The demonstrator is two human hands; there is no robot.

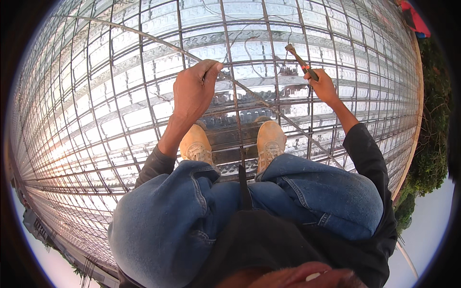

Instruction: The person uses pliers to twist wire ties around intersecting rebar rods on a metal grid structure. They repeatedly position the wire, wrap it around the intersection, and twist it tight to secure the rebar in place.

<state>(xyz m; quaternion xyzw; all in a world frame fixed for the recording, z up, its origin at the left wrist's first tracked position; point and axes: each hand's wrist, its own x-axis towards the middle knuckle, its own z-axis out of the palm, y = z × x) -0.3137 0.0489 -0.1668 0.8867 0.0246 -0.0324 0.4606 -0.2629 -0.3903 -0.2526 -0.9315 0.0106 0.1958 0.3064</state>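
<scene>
Dark steel rebar grid (275,61) lay over shiny silver ribbed metal decking (132,113), outdoors, filling most of the view, incl. area around the person's tan lace-up shoes (196,144). Long thin grey-brown diagonal bar (259,99) crossed it, upper L to lower R. L hand (194,89), nr that bar, had thumb & fingertips pinched together; couldn't tell if anything was btwn them. R hand (322,87) was clamped on brown-headed, dark-handled hand tool (299,60) w/ orange marks, above the grid. Loose thin dark wire (245,45) curved over the bars ahead. Gap btwn hands: spanned by crossing bars + the diagonal. R side, decking stopped at a pale edge (418,127), w/ green leafy trees (433,129) beyond; edge well apart from R hand. Grid ran on far to L & ahead.
</scene>
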